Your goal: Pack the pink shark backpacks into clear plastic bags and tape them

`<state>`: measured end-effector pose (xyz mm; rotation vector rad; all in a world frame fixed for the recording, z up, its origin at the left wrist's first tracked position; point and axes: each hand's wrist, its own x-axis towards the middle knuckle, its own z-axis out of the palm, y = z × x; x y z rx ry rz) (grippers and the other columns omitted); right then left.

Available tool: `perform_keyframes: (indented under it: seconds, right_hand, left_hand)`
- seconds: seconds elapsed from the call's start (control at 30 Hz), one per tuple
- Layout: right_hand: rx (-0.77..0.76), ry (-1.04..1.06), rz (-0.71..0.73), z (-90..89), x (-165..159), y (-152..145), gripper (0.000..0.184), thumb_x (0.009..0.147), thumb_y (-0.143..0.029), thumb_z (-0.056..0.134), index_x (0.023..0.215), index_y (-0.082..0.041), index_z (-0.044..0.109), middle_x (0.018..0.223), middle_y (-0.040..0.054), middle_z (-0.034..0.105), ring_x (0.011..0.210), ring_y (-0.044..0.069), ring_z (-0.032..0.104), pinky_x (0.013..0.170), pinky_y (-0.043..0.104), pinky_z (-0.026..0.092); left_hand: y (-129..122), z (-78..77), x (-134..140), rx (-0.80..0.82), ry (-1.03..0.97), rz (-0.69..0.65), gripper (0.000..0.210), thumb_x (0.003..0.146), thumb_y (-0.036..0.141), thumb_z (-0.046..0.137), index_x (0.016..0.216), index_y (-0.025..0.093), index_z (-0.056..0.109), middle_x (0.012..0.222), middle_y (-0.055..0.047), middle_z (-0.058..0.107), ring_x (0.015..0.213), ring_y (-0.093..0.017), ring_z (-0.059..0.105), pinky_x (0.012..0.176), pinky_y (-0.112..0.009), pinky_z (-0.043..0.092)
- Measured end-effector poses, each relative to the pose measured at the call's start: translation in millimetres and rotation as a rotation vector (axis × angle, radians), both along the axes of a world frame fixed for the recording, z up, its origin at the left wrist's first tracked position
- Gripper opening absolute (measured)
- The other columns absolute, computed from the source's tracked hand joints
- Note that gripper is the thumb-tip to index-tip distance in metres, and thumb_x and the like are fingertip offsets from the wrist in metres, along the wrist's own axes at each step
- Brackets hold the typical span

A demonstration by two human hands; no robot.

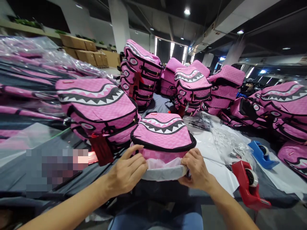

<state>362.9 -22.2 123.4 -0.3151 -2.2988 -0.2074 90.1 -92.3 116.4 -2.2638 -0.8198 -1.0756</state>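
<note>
A pink checkered backpack (165,132) with a printed shark-mouth band lies in front of me, its near end facing my body. Across that end runs a whitish, sheer strip of material (165,172); whether it is wrapping or part of the bag, I cannot tell. My left hand (130,169) grips the near left corner, its fingers curled over the strip and its index finger stretched along the dark piping. At the near right corner, my right hand (195,167) pinches the strip's other end between thumb and bent fingers. The fingertips' undersides are hidden.
Another shark-print backpack (96,99) with a dark red tag (102,150) sits to the left. Stacked pink bags (141,73) stand behind. On the right are a red tape dispenser (248,183), a blue tape dispenser (263,155) and clear plastic bags (230,140).
</note>
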Motion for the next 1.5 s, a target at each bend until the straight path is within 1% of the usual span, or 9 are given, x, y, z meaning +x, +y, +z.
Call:
perform_keyframes:
  seconds: [0.13, 0.27, 0.43, 0.57, 0.83, 1.0, 1.13, 1.27, 1.5]
  right_hand:
    - [0.147, 0.105, -0.074, -11.4, 2, 3, 0.013, 0.094, -0.012, 0.042, 0.088, -0.022, 0.046, 0.069, -0.0007, 0.047, 0.065, 0.018, 0.042, 0.065, 0.033, 0.032]
    - [0.145, 0.212, -0.131, -26.5, -7, 2, 0.019, 0.100, -0.017, 0.037, 0.084, -0.023, 0.045, 0.068, -0.0005, 0.045, 0.065, 0.018, 0.042, 0.063, 0.033, 0.032]
    - [0.110, 0.149, -0.063, -50.5, -12, -13, 0.017, 0.097, -0.036, 0.045, 0.090, -0.022, 0.049, 0.068, 0.0000, 0.051, 0.066, 0.019, 0.045, 0.063, 0.034, 0.032]
    - [0.130, 0.068, -0.092, -66.4, -7, -11, 0.011, 0.090, -0.012, 0.045, 0.092, -0.022, 0.051, 0.070, 0.0015, 0.056, 0.068, 0.019, 0.046, 0.065, 0.034, 0.033]
    - [0.018, 0.001, -0.101, -140.6, 7, -4, 0.019, 0.087, -0.013, 0.051, 0.104, -0.021, 0.055, 0.078, 0.0024, 0.064, 0.079, 0.020, 0.055, 0.077, 0.036, 0.042]
    - [-0.160, -0.161, -0.071, -121.0, 19, -10, 0.026, 0.094, -0.022, 0.054, 0.120, -0.018, 0.055, 0.084, 0.0032, 0.070, 0.083, 0.019, 0.061, 0.088, 0.038, 0.042]
    - [-0.071, -0.295, -0.172, -98.6, 9, -7, 0.005, 0.099, -0.023, 0.059, 0.100, -0.020, 0.063, 0.067, -0.0028, 0.064, 0.066, 0.015, 0.054, 0.082, 0.035, 0.038]
    - [-0.049, -0.381, -0.245, -91.2, 2, -14, 0.014, 0.098, -0.017, 0.058, 0.086, -0.019, 0.063, 0.066, -0.0015, 0.062, 0.065, 0.015, 0.052, 0.084, 0.035, 0.039]
    - [0.043, -0.362, -0.024, -80.5, 10, -18, 0.020, 0.098, -0.006, 0.049, 0.099, -0.019, 0.064, 0.101, 0.0076, 0.069, 0.096, 0.018, 0.059, 0.080, 0.032, 0.040]
  left_hand:
    - [-8, -13.9, 18, 0.054, -0.084, 0.044, 0.021, 0.090, 0.007, 0.040, 0.082, 0.021, 0.054, 0.065, 0.003, 0.056, 0.059, -0.014, 0.053, 0.099, -0.046, 0.049]
    - [-21, -24.6, 20, -0.042, -0.029, 0.099, 0.007, 0.088, 0.012, 0.053, 0.089, 0.016, 0.058, 0.073, -0.001, 0.064, 0.070, -0.015, 0.061, 0.108, -0.051, 0.043]
    - [-21, -48.3, 9, 0.058, -0.060, 0.093, 0.029, 0.092, 0.003, 0.037, 0.078, 0.018, 0.058, 0.065, 0.000, 0.060, 0.066, -0.015, 0.061, 0.104, -0.046, 0.047]
    - [-22, -73.8, 20, 0.086, -0.184, 0.292, 0.025, 0.092, 0.005, 0.043, 0.078, 0.020, 0.057, 0.068, -0.001, 0.065, 0.071, -0.017, 0.066, 0.103, -0.049, 0.046]
    - [-53, -138.1, 30, -0.254, -0.042, 0.365, 0.024, 0.093, 0.027, 0.057, 0.114, 0.016, 0.061, 0.101, -0.011, 0.076, 0.099, -0.025, 0.073, 0.113, -0.047, 0.040]
    - [-48, -137.6, 31, -0.264, -0.161, 0.397, 0.029, 0.096, 0.013, 0.055, 0.125, 0.013, 0.053, 0.088, -0.004, 0.076, 0.077, -0.015, 0.073, 0.117, -0.044, 0.034]
    - [-35, -125.6, 33, -0.272, -0.080, 0.395, 0.012, 0.098, 0.016, 0.054, 0.109, 0.016, 0.058, 0.070, 0.004, 0.067, 0.063, -0.012, 0.064, 0.117, -0.046, 0.033]
    - [-32, -123.4, 28, -0.372, -0.097, 0.349, 0.008, 0.099, 0.018, 0.052, 0.094, 0.020, 0.058, 0.070, 0.006, 0.065, 0.065, -0.011, 0.062, 0.116, -0.049, 0.033]
    - [-38, -124.3, 1, -0.253, -0.222, 0.133, 0.025, 0.086, 0.002, 0.062, 0.102, 0.022, 0.060, 0.107, -0.007, 0.071, 0.116, -0.023, 0.063, 0.109, -0.058, 0.044]
